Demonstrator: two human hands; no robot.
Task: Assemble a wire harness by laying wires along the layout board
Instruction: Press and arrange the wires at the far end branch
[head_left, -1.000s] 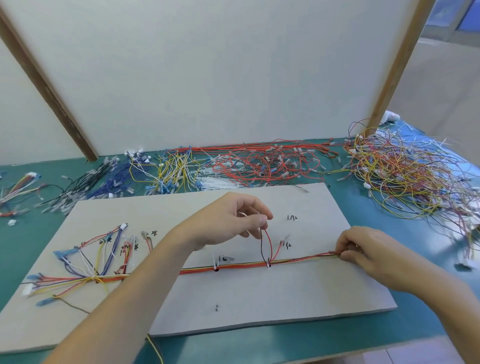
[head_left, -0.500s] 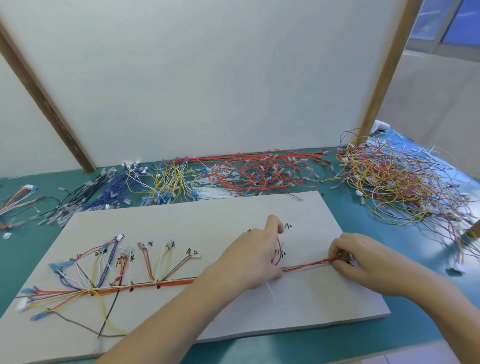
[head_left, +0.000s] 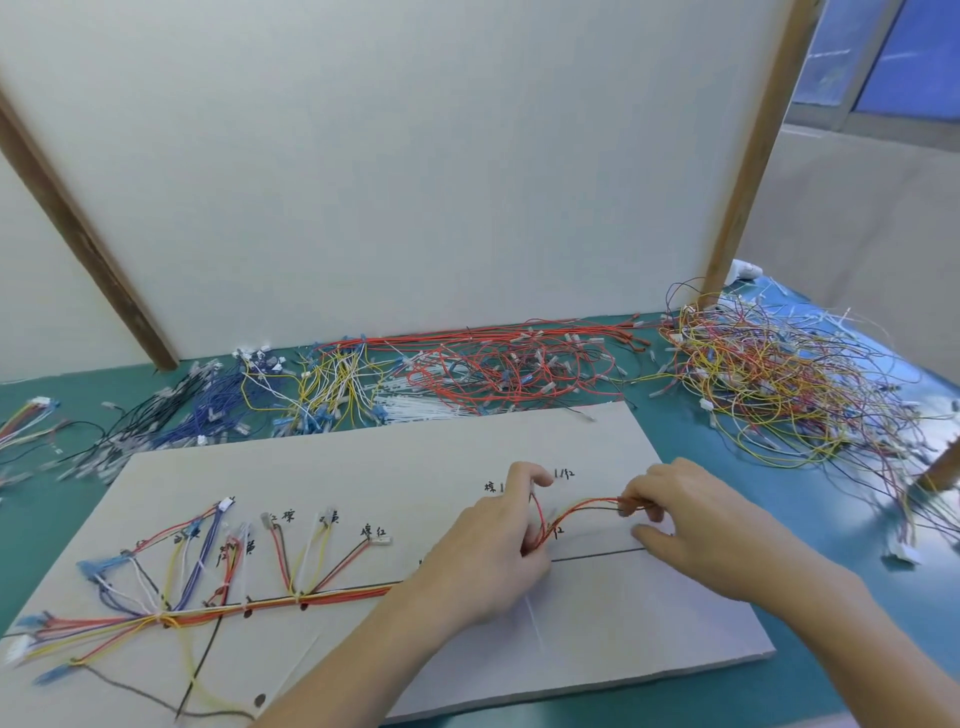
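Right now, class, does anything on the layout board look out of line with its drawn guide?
Yes. The right end of the wire bundle arches up off the layout board, held between both hands, leaving the drawn black line bare instead of covered.

Bare layout board (head_left: 363, 467) lying open behind the harness branches (head_left: 218, 566). Loose wire piles (head_left: 467, 369) crowding the tabletop (head_left: 691, 441) between board and upright panel (head_left: 389, 156). Tangled heap (head_left: 779, 384) blocking the far right. Near-right board corner (head_left: 649, 623) sitting open.
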